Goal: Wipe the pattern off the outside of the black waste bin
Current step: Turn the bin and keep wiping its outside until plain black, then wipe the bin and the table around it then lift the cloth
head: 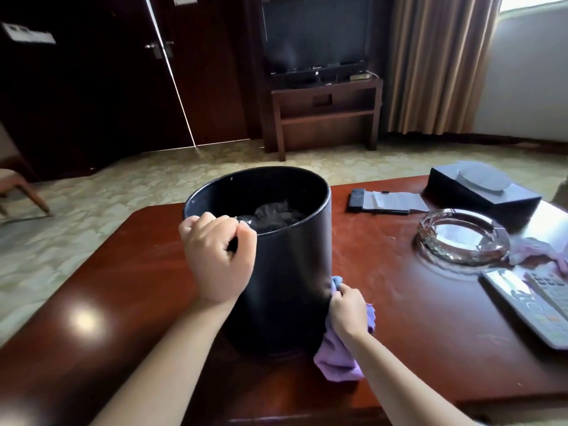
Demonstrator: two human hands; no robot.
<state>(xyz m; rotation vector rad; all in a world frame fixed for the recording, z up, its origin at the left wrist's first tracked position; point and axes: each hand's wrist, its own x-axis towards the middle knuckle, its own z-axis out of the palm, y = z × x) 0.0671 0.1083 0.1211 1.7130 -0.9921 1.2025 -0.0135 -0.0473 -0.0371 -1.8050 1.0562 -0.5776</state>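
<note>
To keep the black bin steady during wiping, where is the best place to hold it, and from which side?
Probably the near-left rim, from above. The black bin stands upright and open, so its thin rim can be hooked. The left hand grips there already, away from the right hand pressing the purple cloth low on the right wall.

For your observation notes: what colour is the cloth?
Purple, with a blue corner; the cloth shows in the head view.

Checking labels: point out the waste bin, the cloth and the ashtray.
black waste bin [289,272], head view, bare outer wall
purple cloth [335,355], head view, loose end below the hand
glass ashtray [430,241], head view, left rim
</note>
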